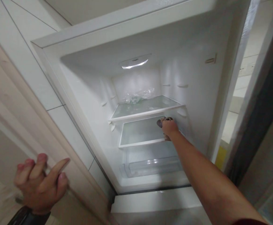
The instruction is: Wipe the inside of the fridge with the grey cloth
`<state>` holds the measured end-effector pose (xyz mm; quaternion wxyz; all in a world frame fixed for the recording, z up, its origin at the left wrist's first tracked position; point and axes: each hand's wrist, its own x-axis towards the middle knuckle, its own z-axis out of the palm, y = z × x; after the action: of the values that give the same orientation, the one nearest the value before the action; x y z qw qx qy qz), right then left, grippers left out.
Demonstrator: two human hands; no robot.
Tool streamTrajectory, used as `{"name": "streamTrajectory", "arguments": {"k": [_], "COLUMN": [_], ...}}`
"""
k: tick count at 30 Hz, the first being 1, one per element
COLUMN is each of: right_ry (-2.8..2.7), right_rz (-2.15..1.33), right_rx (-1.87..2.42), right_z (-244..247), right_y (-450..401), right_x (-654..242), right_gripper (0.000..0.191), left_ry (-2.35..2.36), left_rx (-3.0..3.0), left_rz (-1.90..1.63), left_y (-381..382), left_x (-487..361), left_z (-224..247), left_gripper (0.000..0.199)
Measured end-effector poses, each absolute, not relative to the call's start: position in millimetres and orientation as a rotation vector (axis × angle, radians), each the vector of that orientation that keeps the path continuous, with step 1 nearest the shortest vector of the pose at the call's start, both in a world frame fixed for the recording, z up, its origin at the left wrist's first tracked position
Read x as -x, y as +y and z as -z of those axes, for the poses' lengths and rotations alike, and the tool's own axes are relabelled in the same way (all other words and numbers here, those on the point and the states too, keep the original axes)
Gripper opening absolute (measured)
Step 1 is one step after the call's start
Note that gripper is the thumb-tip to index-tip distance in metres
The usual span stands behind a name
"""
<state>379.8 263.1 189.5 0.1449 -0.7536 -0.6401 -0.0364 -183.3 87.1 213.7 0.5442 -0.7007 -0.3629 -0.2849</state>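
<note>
My right hand reaches deep into an open fridge, its fingers closed round a crumpled brown and grey cloth. The cloth is at the right end of the middle glass shelf, partly hidden by my hand. At the lower left, my left hand is off the fridge with its fingers apart and nothing in it. It is in front of a pale wooden door frame; whether it touches the frame I cannot tell.
Crumpled clear plastic lies at the back of the upper glass shelf. A transparent drawer sits at the bottom. Above, a lamp glows. The open fridge door stands on the right, tiled wall on the left.
</note>
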Motion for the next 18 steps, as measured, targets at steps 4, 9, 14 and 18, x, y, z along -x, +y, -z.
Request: {"name": "streamTrajectory", "arguments": {"k": [4, 9, 14, 18], "right_ry": [-2.138, -2.325, -2.129, -1.93], "right_rz": [-0.042, -0.09, -0.09, -0.071], "right_rx": [1.857, 1.553, 1.804, 2.043], "right_z": [-189, -176, -176, -189], "right_y": [261, 244, 254, 274], "right_x": [-271, -171, -242, -333], "right_gripper": [0.036, 0.035, 0.037, 0.049], "left_ry": [-0.875, -0.816, -0.856, -0.807], "left_rx": [1.636, 1.612, 1.621, 1.598], "left_rz": [0.72, 0.848, 0.825, 0.855], "left_y": [88, 91, 90, 91], "left_x": [170, 162, 164, 159], "left_z": [-213, -210, -208, -211], "left_gripper": [0.071, 0.045, 0.045, 0.048]}}
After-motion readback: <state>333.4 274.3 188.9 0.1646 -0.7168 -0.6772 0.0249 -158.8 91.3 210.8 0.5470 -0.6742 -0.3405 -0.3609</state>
